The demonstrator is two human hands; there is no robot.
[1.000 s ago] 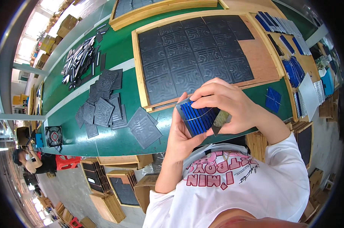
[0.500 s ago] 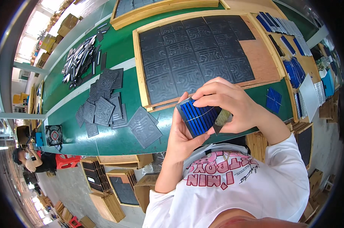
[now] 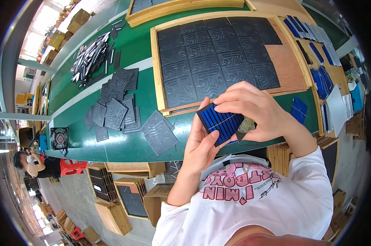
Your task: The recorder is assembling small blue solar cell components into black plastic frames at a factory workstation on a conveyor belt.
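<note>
Newly tilted panel point(image 3: 224, 124) (blue) between fingers point(image 3: 234, 106)

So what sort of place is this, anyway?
Most likely a workshop or small factory floor. It shows in the long green workbench, a wooden tray mostly filled with black square panels, and more wooden trays stacked on the floor.

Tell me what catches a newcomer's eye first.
Likely the shiny blue-striped flat panel held between the left hand and right hand. Beyond it lies a pale wooden frame partly filled with dark square tiles; loose dark-grey tiles lie left on the green table.
</note>
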